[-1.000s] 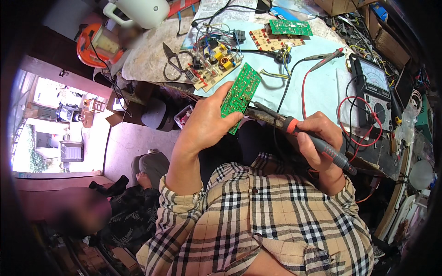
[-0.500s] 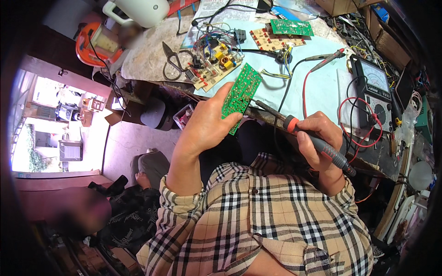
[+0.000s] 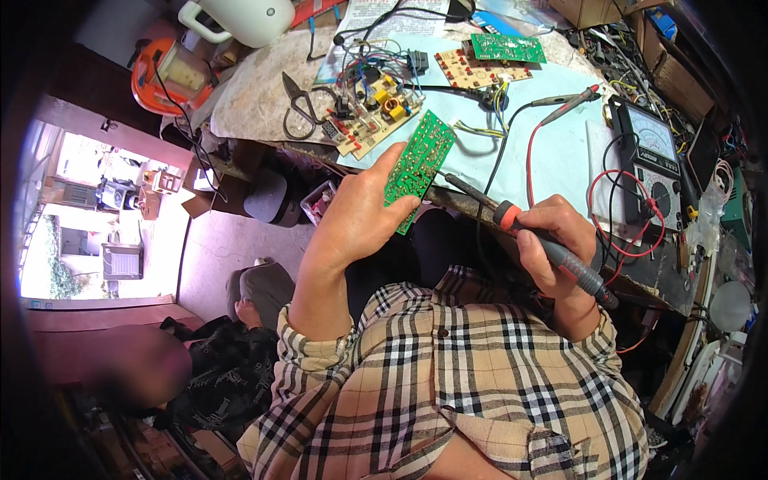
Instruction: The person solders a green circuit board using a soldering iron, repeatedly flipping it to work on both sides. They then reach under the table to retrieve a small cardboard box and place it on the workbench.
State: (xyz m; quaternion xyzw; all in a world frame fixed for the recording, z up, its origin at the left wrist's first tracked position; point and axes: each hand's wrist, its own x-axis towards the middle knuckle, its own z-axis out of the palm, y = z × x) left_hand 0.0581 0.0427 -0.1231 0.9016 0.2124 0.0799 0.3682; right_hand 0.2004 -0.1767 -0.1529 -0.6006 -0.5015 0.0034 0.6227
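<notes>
My left hand (image 3: 360, 212) grips the lower end of a green circuit board (image 3: 422, 164), its soldered side facing me, held up off the table's near edge. Closed around the grey and red handle of a soldering iron (image 3: 472, 192) is my right hand (image 3: 554, 240). The iron's tip points left at the board's right edge; whether it touches cannot be made out. Just beyond the board lies a tan board with parts and wires (image 3: 384, 112). Black-handled scissors (image 3: 300, 112) rest to its left.
An analog multimeter (image 3: 650, 160) stands at the right, its red and black leads looping near my right hand. A red probe (image 3: 572, 104) lies on the pale blue sheet (image 3: 552, 164). Farther back are another green board (image 3: 508, 48) and a white jug (image 3: 248, 20). A person (image 3: 224, 368) sits at the lower left.
The iron's tip has shifted very slightly toward the right edge of the board. Both hands keep nearly the same place and grip. The seated person has moved slightly.
</notes>
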